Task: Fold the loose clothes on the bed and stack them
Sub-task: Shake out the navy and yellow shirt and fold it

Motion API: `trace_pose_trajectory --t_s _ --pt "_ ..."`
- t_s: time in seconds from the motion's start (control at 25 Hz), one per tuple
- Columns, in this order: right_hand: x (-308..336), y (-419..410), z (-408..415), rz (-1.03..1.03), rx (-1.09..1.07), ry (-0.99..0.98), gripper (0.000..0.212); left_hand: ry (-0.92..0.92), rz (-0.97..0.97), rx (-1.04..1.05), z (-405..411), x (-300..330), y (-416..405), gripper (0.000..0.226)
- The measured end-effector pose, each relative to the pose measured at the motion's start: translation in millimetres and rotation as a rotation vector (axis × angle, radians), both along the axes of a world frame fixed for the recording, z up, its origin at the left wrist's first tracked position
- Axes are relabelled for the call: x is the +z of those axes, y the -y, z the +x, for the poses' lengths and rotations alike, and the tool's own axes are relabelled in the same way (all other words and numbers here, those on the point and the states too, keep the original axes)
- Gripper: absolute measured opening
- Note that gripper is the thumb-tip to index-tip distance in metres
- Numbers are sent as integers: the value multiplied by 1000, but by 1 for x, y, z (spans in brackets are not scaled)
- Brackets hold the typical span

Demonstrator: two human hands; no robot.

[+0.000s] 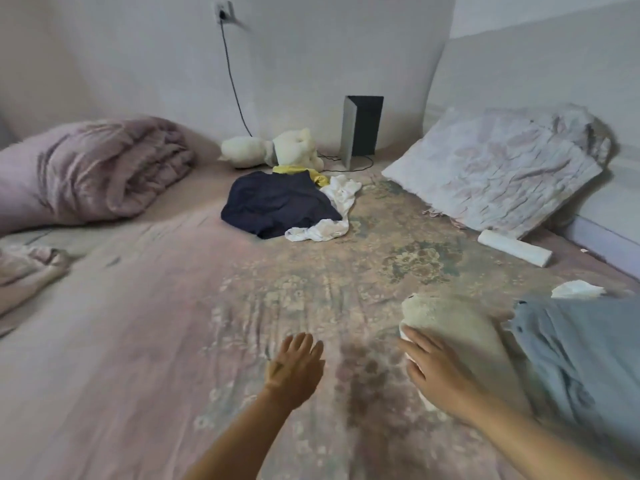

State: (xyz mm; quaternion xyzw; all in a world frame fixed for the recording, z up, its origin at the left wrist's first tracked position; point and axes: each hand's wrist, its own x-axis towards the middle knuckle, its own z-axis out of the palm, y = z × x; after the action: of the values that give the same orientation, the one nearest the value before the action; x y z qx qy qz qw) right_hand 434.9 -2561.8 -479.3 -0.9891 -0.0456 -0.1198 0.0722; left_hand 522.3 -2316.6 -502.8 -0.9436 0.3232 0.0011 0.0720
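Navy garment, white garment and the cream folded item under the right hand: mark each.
navy garment (277,204), head view, middle of the cloth
white garment (337,213), head view, crumpled middle
cream folded item (446,323), head view, top surface beyond the fingers

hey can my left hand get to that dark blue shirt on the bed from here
Probably yes. The left hand is open and empty, and only bare bedsheet lies between it and the dark blue shirt, though it looks a long stretch.

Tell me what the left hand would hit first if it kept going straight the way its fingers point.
Bare floral bedsheet lies ahead of the left hand; the first object in line looks like the crumpled dark navy garment, or the white cloth beside it. Depth is unclear.
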Motion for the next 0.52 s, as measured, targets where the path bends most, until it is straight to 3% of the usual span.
trace_pose_trajectory --t_s 0.2,0.32,0.52 --pt "-72 -90 154 -84 172 -69 45 9 -141 374 138 -53 -87 78" --pt "-98 -113 256 -66 147 -92 47 41 -228 471 243 -47 -83 58" --pt "-120 -128 342 -40 81 -81 71 -3 -247 521 364 -67 -90 60"
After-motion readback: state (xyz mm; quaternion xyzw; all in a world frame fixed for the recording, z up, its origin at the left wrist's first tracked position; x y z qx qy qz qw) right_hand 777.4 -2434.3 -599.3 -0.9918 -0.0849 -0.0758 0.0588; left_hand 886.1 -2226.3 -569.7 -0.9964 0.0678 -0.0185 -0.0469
